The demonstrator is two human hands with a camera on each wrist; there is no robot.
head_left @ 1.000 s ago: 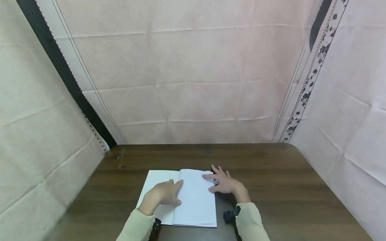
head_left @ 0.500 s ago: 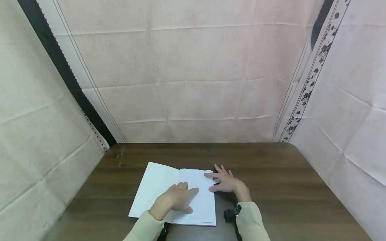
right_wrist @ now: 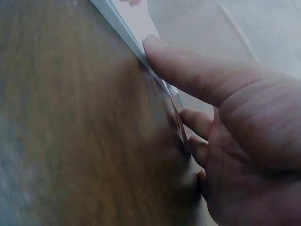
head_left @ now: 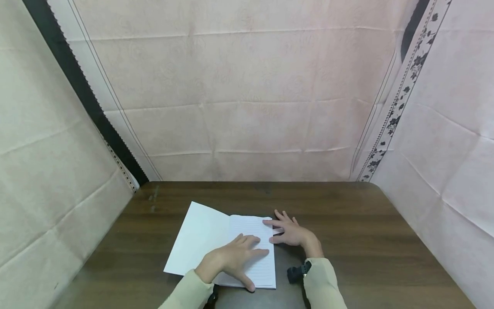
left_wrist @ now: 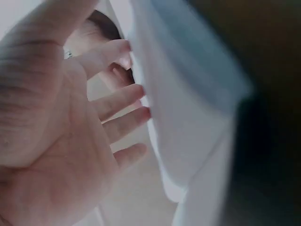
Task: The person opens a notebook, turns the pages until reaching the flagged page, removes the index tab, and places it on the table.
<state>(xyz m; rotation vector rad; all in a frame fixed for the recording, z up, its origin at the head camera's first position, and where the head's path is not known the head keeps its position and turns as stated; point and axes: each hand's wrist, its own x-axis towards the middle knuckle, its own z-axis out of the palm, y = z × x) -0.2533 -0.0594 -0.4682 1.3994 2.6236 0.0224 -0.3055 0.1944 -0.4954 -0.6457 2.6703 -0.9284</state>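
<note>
An open notebook (head_left: 204, 231) lies on the wooden table in the head view, its left side blank white and its right page (head_left: 264, 270) ruled. My left hand (head_left: 235, 257) is spread flat over the ruled page, the thumb toward the lower edge. In the left wrist view its fingertips (left_wrist: 136, 89) are right at the white paper. At the page's right edge sits my right hand (head_left: 291, 234), fingers extended, index finger over the upper right part. The right wrist view has its thumb (right_wrist: 160, 52) against the edge of the pages. Part of the notebook is hidden under the left hand.
The dark wooden table (head_left: 366, 240) extends around the notebook on both sides and behind. Pale cloth walls (head_left: 247, 107) enclose it at the back, left and right. A black device (head_left: 297, 273) is strapped at the right wrist.
My left hand has moved rightward from the notebook's fold across the ruled page and spread its fingers. The notebook's left side now reaches farther out and up. The right hand has barely moved.
</note>
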